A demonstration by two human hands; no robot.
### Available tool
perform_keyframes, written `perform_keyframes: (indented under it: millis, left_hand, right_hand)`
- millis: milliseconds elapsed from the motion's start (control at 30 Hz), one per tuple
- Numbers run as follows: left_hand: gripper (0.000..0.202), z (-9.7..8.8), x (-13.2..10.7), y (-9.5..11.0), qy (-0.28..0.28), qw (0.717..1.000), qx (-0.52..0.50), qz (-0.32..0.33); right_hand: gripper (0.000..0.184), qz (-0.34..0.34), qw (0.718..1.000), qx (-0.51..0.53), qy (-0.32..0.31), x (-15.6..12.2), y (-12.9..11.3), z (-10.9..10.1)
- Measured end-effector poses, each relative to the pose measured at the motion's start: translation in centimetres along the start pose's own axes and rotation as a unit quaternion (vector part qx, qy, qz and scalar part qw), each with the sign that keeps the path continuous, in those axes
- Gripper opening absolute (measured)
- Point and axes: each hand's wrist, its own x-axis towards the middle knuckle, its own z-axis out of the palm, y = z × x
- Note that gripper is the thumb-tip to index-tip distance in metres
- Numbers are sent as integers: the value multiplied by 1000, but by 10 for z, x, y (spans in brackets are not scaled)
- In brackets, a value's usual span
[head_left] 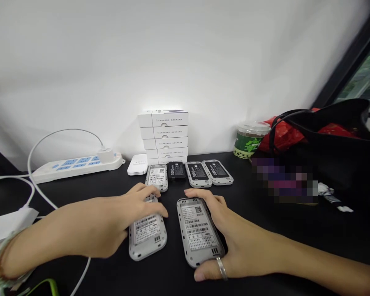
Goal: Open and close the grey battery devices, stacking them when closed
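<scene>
My right hand [234,242] spans a grey, rounded handheld device [197,230] lying face down, fingers at its far edge and thumb by its near edge. A printed label with barcodes shows in its bare battery bay. My left hand [126,216] reaches over a second such device [148,234], fingers apart, covering its upper part. Farther back lies a third device [156,176] with its label showing. Beside it is a loose black battery [176,170]. Two more devices, a left one [198,174] and a right one [217,172], have black batteries seated in them.
White boxes [169,131] stand stacked against the wall, with several white covers [137,164] piled beside them. At left is a power strip [77,166] with a charger and cables. A drink cup [249,139] and a black bag [342,152] sit at right.
</scene>
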Motion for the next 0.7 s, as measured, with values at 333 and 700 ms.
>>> perform_keyframes:
  millis: [333, 700]
  left_hand:
    - [94, 11, 1, 4, 81, 994, 30, -68]
    - [78, -1, 56, -37, 179, 984, -13, -3]
  right_hand:
    - [126, 7, 1000, -1, -31, -5, -6, -9]
    - [119, 4, 1000, -23, 9, -5, -8, 12]
